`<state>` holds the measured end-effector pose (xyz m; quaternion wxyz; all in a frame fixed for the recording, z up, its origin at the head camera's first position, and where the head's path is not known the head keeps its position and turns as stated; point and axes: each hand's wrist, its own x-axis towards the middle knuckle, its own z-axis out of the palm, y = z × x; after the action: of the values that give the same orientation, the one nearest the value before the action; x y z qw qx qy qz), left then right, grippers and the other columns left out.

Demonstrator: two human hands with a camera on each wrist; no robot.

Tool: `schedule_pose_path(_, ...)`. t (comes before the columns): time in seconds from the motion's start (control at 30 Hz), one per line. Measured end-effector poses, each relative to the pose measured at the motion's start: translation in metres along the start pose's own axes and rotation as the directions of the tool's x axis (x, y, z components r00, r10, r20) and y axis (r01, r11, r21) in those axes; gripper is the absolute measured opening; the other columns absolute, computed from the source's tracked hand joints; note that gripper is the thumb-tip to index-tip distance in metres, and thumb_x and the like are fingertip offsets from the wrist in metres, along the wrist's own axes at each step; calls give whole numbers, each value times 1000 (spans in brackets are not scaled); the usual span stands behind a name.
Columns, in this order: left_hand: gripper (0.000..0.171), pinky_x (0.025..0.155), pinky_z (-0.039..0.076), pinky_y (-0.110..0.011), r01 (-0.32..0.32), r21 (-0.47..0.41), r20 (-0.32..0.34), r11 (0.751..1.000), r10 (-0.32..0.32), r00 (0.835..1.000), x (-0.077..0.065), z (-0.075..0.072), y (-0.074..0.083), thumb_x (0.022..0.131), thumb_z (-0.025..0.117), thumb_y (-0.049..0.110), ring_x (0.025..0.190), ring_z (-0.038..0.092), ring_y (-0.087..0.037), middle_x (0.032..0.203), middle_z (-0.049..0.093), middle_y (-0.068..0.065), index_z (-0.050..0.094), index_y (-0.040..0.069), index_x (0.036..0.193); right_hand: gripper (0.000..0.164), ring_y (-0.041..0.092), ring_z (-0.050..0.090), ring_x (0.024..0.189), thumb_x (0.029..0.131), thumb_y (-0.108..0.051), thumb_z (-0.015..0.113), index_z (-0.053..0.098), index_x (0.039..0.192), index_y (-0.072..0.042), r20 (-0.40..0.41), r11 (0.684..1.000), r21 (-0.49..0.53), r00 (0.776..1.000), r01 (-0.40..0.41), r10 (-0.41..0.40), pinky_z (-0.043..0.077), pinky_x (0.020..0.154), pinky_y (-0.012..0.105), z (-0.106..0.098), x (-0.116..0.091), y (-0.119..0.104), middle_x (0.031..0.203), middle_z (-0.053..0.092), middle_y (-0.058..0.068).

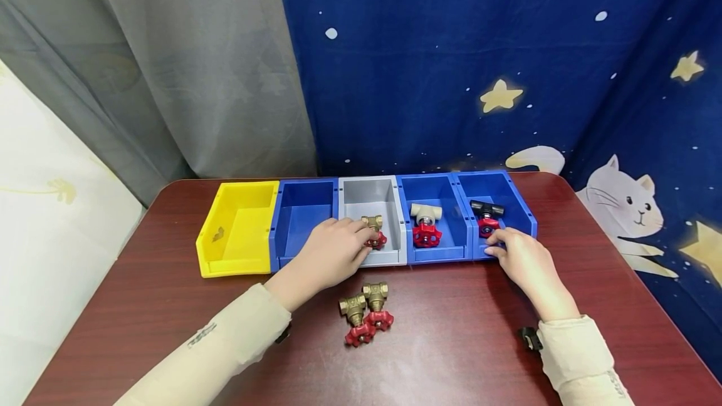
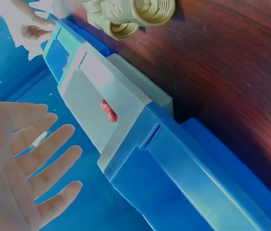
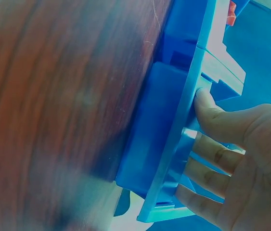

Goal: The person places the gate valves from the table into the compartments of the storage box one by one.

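Observation:
My left hand [image 1: 340, 247] reaches over the front of the grey bin [image 1: 399, 218], fingers spread and relaxed in the left wrist view. Beside its fingertips in the head view lies a brass valve [image 1: 371, 222] with a red handwheel. At the front of the rightmost blue bin [image 1: 524, 208], my right hand [image 1: 521, 260] has its fingers extended and its thumb [image 3: 205, 98] at the rim. Just beyond those fingers lies a black valve [image 1: 486, 208] with a red wheel. Neither palm shows anything held. Two more brass valves [image 1: 354, 309] [image 1: 375, 296] lie on the table nearer me.
Five bins stand in a row along the back of the dark red wooden table [image 1: 440, 343]. A cream valve [image 1: 426, 212] with a red wheel lies in the blue bin right of the grey one. Left stand another blue bin [image 1: 307, 190] and a yellow bin [image 1: 237, 266]. Curtains [image 1: 429, 80] hang behind.

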<state>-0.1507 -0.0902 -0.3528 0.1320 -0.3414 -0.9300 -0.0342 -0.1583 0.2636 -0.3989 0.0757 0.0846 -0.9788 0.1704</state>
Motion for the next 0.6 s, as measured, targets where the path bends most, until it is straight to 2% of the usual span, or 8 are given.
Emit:
schedule_pose_path(0.3, 21, 82, 51, -37, 32, -45, -11, 998, -32, 999, -17, -2, 1, 96, 63, 31, 101, 64, -19, 110, 69, 2, 72, 20, 112, 10, 40, 64, 91, 87, -10, 76, 72, 95, -7, 5, 1000, -4, 1000, 1, -1, 51, 80, 61, -1, 0, -1, 100, 69, 18)
schedule_pose_path(0.6, 25, 81, 51, -36, 63, -76, -5, 995, -64, 998, -33, 1, 4, 94, 67, 34, 98, 64, -18, 108, 69, 3, 71, 18, 113, 10, 40, 64, 92, 87, -10, 76, 72, 95, -6, -3, 1000, -1, 1000, 7, -7, 51, 80, 61, -1, 0, -1, 100, 69, 18)
